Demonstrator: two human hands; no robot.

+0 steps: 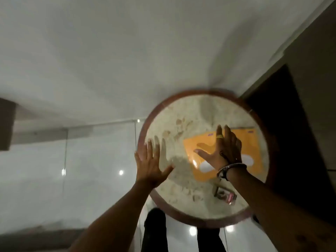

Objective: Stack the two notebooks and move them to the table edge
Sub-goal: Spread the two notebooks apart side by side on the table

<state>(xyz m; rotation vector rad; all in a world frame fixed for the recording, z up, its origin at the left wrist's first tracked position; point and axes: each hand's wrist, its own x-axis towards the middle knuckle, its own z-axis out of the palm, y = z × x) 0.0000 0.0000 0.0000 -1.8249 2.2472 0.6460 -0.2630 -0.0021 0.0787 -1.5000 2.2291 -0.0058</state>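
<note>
Two orange notebooks lie side by side on the round marble table (pixel 183 113): the left notebook (pixel 195 148) and the right notebook (pixel 251 146), both partly hidden by my right hand. My right hand (pixel 221 148) hovers flat above them with fingers spread, a yellow ring on one finger and bracelets at the wrist. My left hand (pixel 151 164) is open with fingers apart over the table's left edge, away from the notebooks. The whole view is blurred.
The table has a brown wooden rim (pixel 154 113). A small clear object with pink and brown parts (pixel 226 195) lies near the front of the table. Glossy white floor surrounds the table, with a dark doorway (pixel 283 124) to the right.
</note>
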